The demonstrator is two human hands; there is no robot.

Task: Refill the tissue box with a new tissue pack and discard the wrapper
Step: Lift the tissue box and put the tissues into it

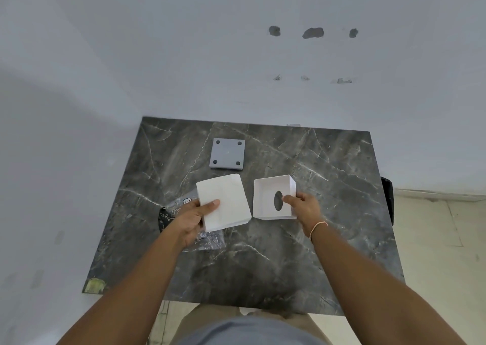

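- Left hand point(193, 217) grips the white tissue stack point(223, 202), thumb on top, at frame centre.
- Right hand point(305, 207) pinches the near right wall of the box point(273, 197), which lies upturned just right of the stack (oval slot showing inside).
- Clear wrapper point(207, 239) lies crumpled under the left hand.
- Grey plate point(227, 154) sits above them on the table point(328, 173).

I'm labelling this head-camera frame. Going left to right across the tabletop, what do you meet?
Clear wrapper → left hand → tissue stack → white tissue box, open side up → right hand → black object at the table's right edge.
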